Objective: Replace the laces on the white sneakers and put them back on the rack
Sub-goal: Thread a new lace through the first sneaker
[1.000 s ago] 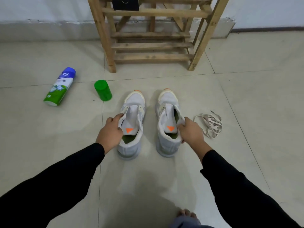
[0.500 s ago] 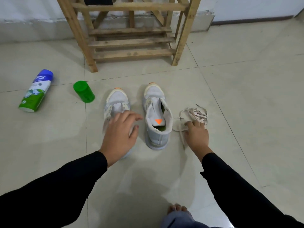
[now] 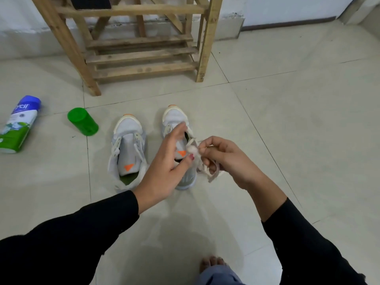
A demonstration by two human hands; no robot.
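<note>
Two white sneakers without laces stand side by side on the tiled floor, toes toward the rack: the left sneaker [image 3: 128, 149] and the right sneaker [image 3: 175, 120], which my hands partly hide. My right hand [image 3: 224, 159] holds a bundle of cream laces [image 3: 205, 165] lifted above the right sneaker, fingers curled round it. My left hand [image 3: 166, 161] reaches in from the left with fingers extended, thumb touching the bundle. The wooden shoe rack [image 3: 141, 54] stands behind the sneakers.
A green cap [image 3: 83, 124] lies left of the sneakers. Further left a blue, white and green spray can [image 3: 17, 125] lies on its side. A dark item [image 3: 90, 2] sits on the rack's upper shelf. My bare foot [image 3: 212, 264] shows at the bottom.
My right hand has lifted the laces off the floor to above the right sneaker. My left hand left the left sneaker and moved right to meet the bundle.
</note>
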